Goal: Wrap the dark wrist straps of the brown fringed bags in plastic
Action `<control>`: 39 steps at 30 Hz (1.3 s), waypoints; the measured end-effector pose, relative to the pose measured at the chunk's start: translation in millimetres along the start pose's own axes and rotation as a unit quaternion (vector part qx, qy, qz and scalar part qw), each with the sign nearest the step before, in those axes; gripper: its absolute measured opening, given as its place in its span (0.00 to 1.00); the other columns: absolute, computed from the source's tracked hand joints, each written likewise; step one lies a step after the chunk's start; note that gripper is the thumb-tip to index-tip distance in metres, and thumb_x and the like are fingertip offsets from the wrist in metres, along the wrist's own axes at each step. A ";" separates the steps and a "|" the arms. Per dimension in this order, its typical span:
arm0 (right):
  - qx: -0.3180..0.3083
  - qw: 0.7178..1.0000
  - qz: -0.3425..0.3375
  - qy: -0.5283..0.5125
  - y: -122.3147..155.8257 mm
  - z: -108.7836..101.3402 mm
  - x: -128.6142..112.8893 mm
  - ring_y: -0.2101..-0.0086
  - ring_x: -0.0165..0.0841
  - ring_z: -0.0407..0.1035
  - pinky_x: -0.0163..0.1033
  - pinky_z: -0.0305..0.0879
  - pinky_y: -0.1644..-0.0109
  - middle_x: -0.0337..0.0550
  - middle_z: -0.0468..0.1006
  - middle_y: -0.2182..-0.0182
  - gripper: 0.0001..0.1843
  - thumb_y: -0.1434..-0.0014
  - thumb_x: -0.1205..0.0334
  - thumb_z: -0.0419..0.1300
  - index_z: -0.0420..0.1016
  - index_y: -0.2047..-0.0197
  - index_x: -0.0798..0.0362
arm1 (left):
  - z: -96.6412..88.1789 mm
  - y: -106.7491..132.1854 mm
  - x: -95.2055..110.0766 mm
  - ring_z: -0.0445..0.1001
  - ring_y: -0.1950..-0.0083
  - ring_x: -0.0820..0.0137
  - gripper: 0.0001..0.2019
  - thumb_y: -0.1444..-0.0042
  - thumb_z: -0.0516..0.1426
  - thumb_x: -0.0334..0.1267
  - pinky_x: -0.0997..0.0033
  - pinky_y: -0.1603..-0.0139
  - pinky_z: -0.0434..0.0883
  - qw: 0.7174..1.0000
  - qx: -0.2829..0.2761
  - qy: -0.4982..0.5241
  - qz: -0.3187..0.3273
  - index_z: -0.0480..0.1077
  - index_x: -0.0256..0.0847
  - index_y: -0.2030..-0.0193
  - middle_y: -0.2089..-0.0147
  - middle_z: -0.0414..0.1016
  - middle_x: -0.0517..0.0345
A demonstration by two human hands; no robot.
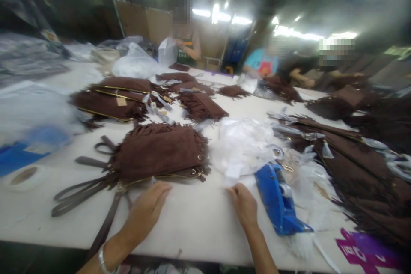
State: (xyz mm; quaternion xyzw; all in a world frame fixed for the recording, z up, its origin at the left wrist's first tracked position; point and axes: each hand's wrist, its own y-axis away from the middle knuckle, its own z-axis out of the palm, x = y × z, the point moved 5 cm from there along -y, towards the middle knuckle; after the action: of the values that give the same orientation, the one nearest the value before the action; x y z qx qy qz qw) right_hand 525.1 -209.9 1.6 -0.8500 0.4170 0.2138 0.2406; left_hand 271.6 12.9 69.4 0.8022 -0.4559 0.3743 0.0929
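Note:
My left hand is closed, fingers curled, at the near edge of a brown fringed suede-like bag. What it holds, if anything, cannot be made out. My right hand is also closed, its fingertips just below a crumpled heap of white plastic; any thin thing in that pinch is too blurred to name. The bag lies flat, with a gold zipper along its near side and dark strap loops spreading out to the left. Right of my right hand stands a blue tape dispenser.
More brown fringed bags lie across the white table, with a large pile at right. A tape roll and clear plastic are at left. Purple cards lie front right. Several co-workers work opposite.

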 end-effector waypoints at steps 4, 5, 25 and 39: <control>-0.055 0.983 0.087 -0.152 5.1 0.5 14.6 0.74 0.33 0.63 0.35 0.55 0.69 0.36 0.70 0.79 0.24 0.43 0.38 0.55 0.69 0.75 0.51 | 59.8 -25.3 36.6 0.73 0.50 0.63 0.14 0.34 0.46 0.37 0.63 0.47 0.69 0.993 -0.087 0.058 0.049 0.71 0.42 0.53 0.53 0.75 0.51; -0.056 0.976 0.106 -0.180 6.5 -1.1 17.1 0.74 0.33 0.64 0.35 0.55 0.69 0.36 0.70 0.79 0.24 0.43 0.38 0.55 0.70 0.74 0.51 | 72.6 -32.5 46.2 0.73 0.50 0.63 0.14 0.35 0.46 0.35 0.62 0.46 0.69 0.991 -0.096 0.065 0.063 0.70 0.42 0.50 0.52 0.75 0.50; -0.146 0.841 0.212 -0.476 56.2 -19.0 -51.3 0.75 0.30 0.61 0.35 0.60 0.68 0.36 0.69 0.78 0.20 0.45 0.43 0.62 0.73 0.65 0.52 | 38.7 0.9 46.7 0.73 0.69 0.69 0.06 0.48 0.59 0.38 0.75 0.67 0.65 0.923 -0.247 0.269 -0.122 0.73 0.38 0.70 0.73 0.76 0.59; -0.222 0.845 0.132 -0.468 75.9 38.0 -174.6 0.78 0.26 0.49 0.33 0.48 0.73 0.31 0.58 0.82 0.19 0.45 0.48 0.64 0.67 0.75 0.53 | -44.0 74.5 -3.5 0.69 0.77 0.72 0.17 0.42 0.54 0.50 0.77 0.76 0.60 0.905 -0.186 0.307 -0.229 0.70 0.37 0.71 0.79 0.70 0.61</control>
State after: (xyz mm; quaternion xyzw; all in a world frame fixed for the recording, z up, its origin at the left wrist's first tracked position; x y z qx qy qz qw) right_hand 359.4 -122.5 52.5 -0.6169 0.3043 0.7027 0.1815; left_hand 188.2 -5.5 83.6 0.6980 -0.2701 0.4787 0.4590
